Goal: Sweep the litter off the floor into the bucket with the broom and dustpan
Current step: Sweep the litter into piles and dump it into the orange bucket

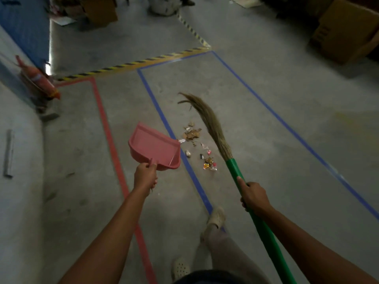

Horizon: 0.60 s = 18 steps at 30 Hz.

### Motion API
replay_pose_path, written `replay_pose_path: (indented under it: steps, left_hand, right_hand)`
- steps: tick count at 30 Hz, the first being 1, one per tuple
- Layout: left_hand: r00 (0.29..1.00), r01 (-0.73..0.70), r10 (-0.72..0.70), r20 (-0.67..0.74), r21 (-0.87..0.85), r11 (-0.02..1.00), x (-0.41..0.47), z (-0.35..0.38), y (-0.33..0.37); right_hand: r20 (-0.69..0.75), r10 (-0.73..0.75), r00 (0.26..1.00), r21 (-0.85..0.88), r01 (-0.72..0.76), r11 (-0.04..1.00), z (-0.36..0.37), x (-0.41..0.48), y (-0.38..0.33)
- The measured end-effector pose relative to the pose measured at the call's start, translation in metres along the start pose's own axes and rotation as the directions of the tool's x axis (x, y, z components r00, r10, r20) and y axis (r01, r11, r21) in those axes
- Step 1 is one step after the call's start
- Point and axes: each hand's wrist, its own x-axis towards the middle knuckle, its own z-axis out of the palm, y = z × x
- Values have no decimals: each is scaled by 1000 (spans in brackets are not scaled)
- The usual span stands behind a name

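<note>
The litter (196, 148), scraps of cardboard, paper and bright wrappers, lies scattered on the concrete floor (266, 119), just inside the left line of a rectangle marked in blue tape (164, 119). Just right of it runs the grass broom (213, 128), its bristles curving away toward the far end of the rectangle. The right grip (255, 197) is wrapped fully round the broom's green handle, thumb laid along it. Left of the litter, over the blue line, a pink dustpan (153, 146) is tilted, one front corner close to the nearest scraps; whether it touches the floor I cannot tell. The left grip (144, 175) is closed on its short handle. A red tape line (106, 130) runs further left, and yellow-black hazard tape (133, 63) crosses beyond. A red fire extinguisher (39, 83) stands by the left wall, and cardboard boxes (344, 31) sit at the far right.
</note>
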Motion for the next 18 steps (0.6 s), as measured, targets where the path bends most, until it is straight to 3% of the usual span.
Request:
replay_pose_path:
  steps: [11,18]
  left_hand:
    - [996,81,-86,16,196,977,191,56,62]
    - [996,74,-87,35,275,959,327,79,68]
  right_hand:
    - [162,129,978,56,-140,989,38,213,-101]
    - [272,178,946,-31,-177,984,110,327,-152]
